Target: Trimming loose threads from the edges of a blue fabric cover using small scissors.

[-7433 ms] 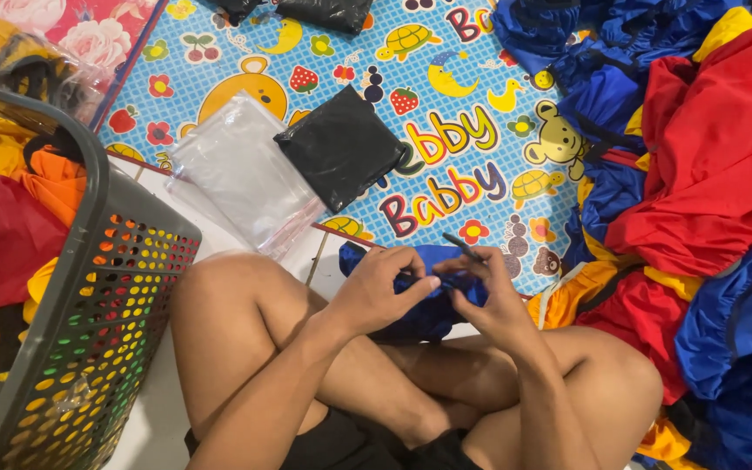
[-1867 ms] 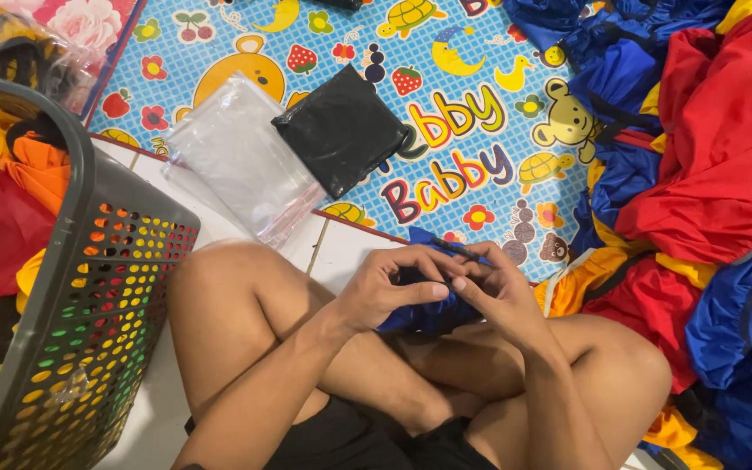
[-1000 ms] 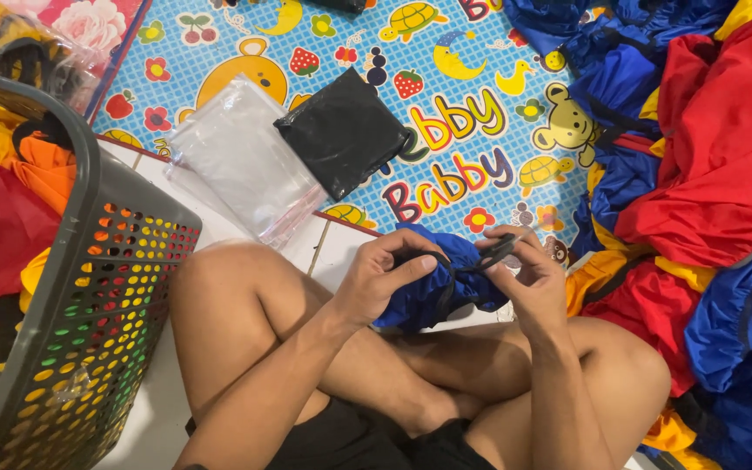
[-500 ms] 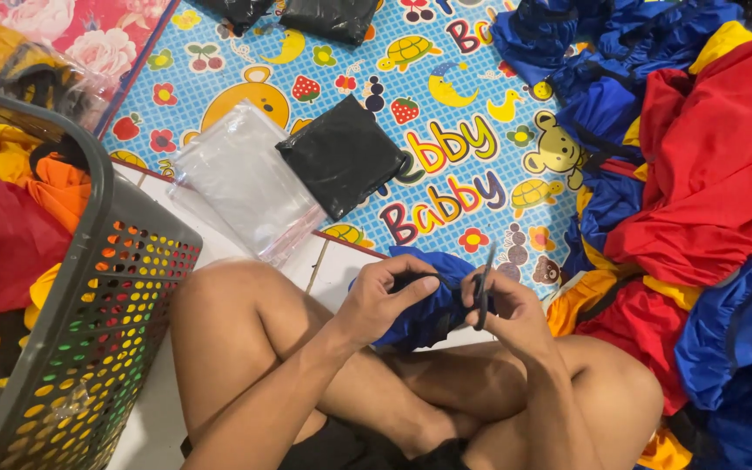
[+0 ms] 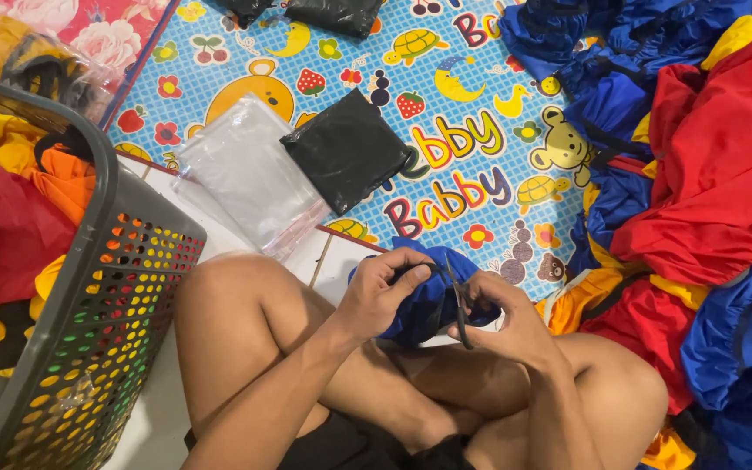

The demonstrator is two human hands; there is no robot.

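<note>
Play mat point(image 5: 393, 104) fills 12 o'clock — blue, printed with cartoon animals and fruit, lying on the tile floor point(image 5: 341, 261). Cloth pile point(image 5: 707, 191) runs down the whole 3 o'clock side: red, blue, yellow pieces heaped together. Grey basket point(image 5: 89, 296) at 9 o'clock, perforated wall, red and orange cloth inside. Person sits cross-legged at 6 o'clock, bare knees out to both sides. Clear bags point(image 5: 245, 183) lie at 11 o'clock across the mat edge, with a black packet point(image 5: 345, 148) just beside them at 12 o'clock; two more black packets point(image 5: 324, 10) at the top edge.

Blue cloth point(image 5: 419, 305) sits at centre, bunched over the lap — held between both hands. Left hand point(image 5: 380, 296) has its fingers curled, pinching the cloth's top edge. Right hand point(image 5: 506, 318) has fingers wrapped round small dark scissors point(image 5: 456, 300), blades against the cloth.
</note>
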